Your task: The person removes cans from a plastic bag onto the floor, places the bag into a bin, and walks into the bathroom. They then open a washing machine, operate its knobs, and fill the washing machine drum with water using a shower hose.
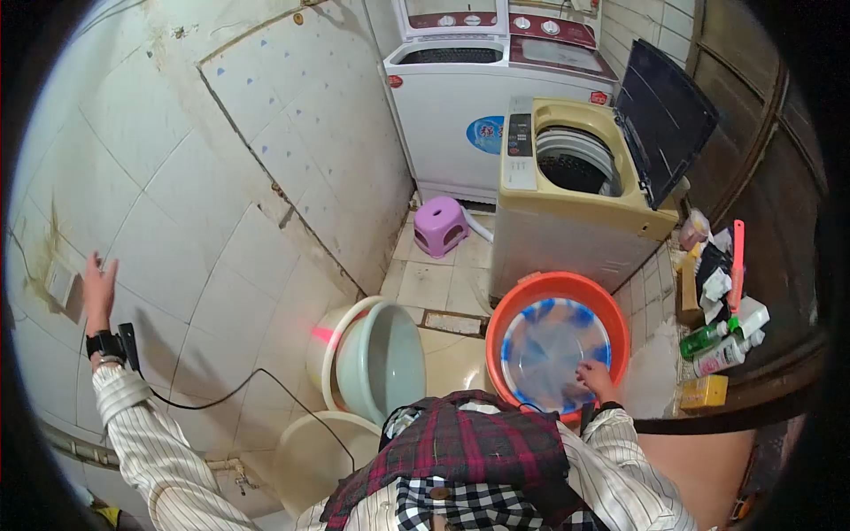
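My left hand [99, 290] is raised at the tiled wall on the left, fingers spread and nothing in them. Just beside it is a pale square wall plate [62, 285]; whether they touch I cannot tell. A black band with a cable is on my left wrist. My right hand [598, 379] is over the right side of a basin with a blue and white pattern [553, 350], its fingers loosely bent and apart, with no object visible in them. That basin sits inside a larger orange tub [609, 310] on the floor.
A cream top-loading washing machine [567, 217] stands with its lid up. Behind it is a white twin-tub washer [452, 111]. A purple stool [439, 227], pale green basin [394, 363] and cream bucket [305, 456] stand lower left. Bottles [704, 339] crowd the right ledge.
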`<action>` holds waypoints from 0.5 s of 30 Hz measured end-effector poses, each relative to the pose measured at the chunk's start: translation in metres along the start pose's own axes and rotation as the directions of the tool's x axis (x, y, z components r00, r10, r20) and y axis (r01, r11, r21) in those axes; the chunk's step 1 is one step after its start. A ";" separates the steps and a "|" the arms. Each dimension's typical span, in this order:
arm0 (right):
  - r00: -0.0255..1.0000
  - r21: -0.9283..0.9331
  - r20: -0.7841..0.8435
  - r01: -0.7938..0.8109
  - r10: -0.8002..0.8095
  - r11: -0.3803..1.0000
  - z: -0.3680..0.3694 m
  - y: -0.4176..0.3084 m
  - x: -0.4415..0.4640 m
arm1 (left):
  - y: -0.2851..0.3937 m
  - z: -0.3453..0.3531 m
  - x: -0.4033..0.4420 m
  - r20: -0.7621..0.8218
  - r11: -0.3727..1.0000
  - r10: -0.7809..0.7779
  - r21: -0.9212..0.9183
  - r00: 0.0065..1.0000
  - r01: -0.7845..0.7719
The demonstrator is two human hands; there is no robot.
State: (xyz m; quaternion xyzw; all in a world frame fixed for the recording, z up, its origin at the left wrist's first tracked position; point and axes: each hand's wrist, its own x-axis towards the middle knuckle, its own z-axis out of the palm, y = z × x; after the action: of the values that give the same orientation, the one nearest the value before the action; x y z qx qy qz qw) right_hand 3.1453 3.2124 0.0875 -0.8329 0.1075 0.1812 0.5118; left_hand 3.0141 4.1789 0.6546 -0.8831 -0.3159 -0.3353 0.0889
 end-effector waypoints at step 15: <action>0.839 -0.176 -0.333 0.393 -0.430 0.903 0.027 -0.297 0.110 | 0.262 0.246 -0.093 0.457 0.687 0.442 -0.725 0.772 0.036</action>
State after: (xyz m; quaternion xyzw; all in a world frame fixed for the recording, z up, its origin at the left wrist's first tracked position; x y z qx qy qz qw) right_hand 3.3486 3.3716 0.2733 -0.8800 0.0099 -0.0853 0.4672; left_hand 3.2542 4.0179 0.4224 -0.9383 -0.0701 -0.1186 -0.3172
